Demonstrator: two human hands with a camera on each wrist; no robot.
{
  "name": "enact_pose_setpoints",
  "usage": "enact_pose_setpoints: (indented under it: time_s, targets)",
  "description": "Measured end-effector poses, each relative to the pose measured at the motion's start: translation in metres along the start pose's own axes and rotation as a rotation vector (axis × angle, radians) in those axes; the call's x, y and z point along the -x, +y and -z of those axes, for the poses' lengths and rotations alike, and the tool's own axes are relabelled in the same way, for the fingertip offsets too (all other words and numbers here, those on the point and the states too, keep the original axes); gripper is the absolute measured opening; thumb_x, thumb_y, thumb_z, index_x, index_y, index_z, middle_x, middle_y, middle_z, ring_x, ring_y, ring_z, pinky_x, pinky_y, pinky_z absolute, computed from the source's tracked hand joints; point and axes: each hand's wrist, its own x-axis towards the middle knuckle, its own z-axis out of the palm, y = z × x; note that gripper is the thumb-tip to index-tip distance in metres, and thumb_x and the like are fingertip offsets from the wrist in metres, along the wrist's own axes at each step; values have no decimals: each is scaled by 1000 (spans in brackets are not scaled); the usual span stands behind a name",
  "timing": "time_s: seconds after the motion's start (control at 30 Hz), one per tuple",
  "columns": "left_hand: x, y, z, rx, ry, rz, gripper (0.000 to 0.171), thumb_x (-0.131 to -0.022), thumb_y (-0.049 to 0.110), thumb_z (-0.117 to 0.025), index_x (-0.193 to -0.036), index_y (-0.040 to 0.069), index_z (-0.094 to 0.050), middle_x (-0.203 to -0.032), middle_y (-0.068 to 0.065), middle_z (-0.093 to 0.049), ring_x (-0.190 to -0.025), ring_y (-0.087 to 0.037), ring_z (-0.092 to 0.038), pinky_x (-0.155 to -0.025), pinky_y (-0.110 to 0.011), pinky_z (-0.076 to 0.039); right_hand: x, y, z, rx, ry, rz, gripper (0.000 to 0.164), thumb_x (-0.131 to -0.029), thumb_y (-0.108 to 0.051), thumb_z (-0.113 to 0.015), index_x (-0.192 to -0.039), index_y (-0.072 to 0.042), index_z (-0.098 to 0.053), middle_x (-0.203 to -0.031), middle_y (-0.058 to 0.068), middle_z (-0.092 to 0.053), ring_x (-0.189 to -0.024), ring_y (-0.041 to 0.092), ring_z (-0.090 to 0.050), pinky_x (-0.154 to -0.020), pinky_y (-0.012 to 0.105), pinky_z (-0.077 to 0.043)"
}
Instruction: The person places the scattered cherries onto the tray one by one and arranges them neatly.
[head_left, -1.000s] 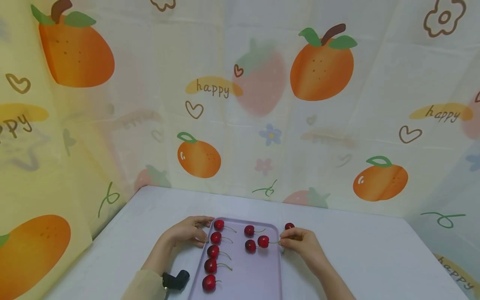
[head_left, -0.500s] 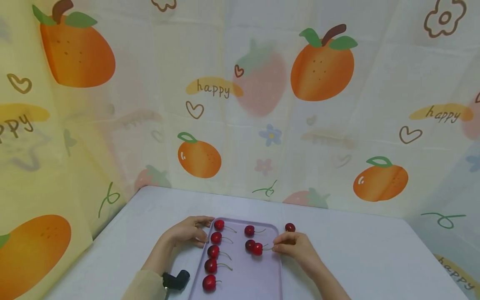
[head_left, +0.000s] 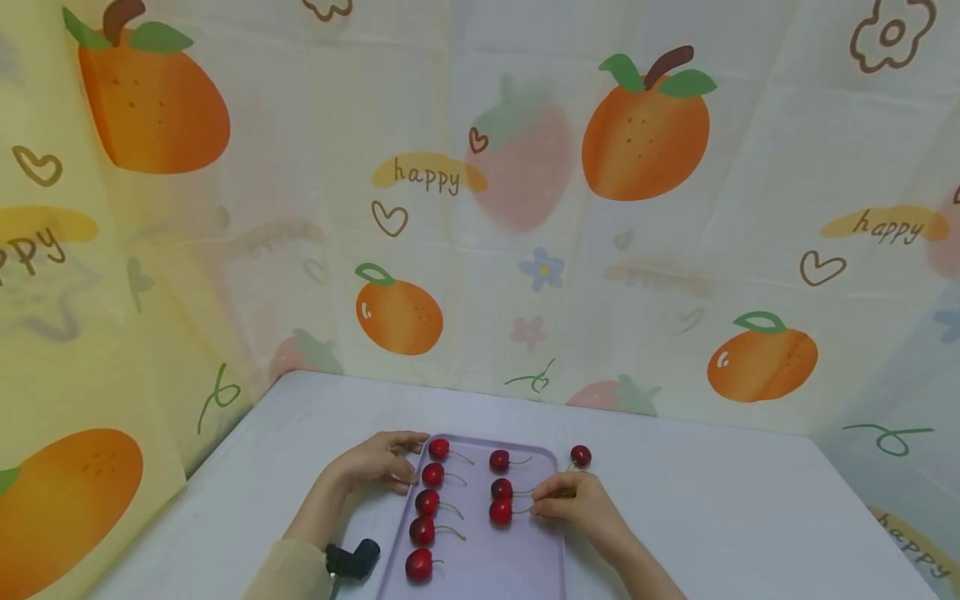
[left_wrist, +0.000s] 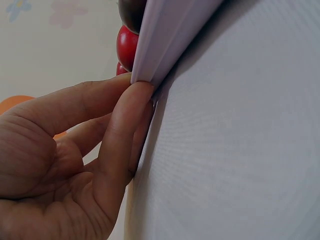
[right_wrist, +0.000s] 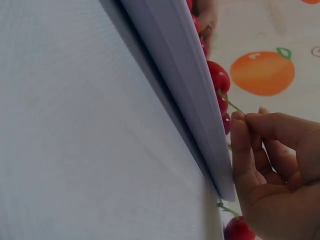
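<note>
A lilac tray lies on the white table, several red cherries in a column along its left side. My left hand holds the tray's left rim near the far corner; thumb and finger pinch that edge in the left wrist view. With thumb and fingertips, my right hand pinches the green stem of a cherry over the tray's right half. This cherry is nearest me in the right column, close against a second cherry. A third cherry lies farther back.
Another stemmed cherry lies on the table just beyond the tray's right edge. A black device sits at the left wrist. A fruit-printed curtain stands behind and to the sides.
My right hand has brought the pinched cherry toward me and slightly left, from beside the second cherry to just in front of it. The left hand stays on the tray's rim.
</note>
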Motion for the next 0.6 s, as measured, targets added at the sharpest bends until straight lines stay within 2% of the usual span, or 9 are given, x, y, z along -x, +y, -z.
enact_pose_setpoints:
  time_s: [0.33,0.6]
  targets:
    - [0,0,0,-1,-7,-3,69,-77,-2,-65,-143,1,-47,-135,-23,-48,-79,-16,-65,-71,-32,-64,-2,2,-3,18,-3,-4,23,-82,-8,-74,-97,10,-70,-87,12,-76,-76,9,-68,-70,16,-57]
    - [0,0,0,-7,-6,1,69,-77,-2,-65,-144,2,-47,-135,-22,-48,-78,-16,-63,-70,-31,-63,-2,2,-5,74,-2,7,20,-81,-9,-75,-94,6,-72,-88,13,-76,-75,8,-67,-68,16,-57]
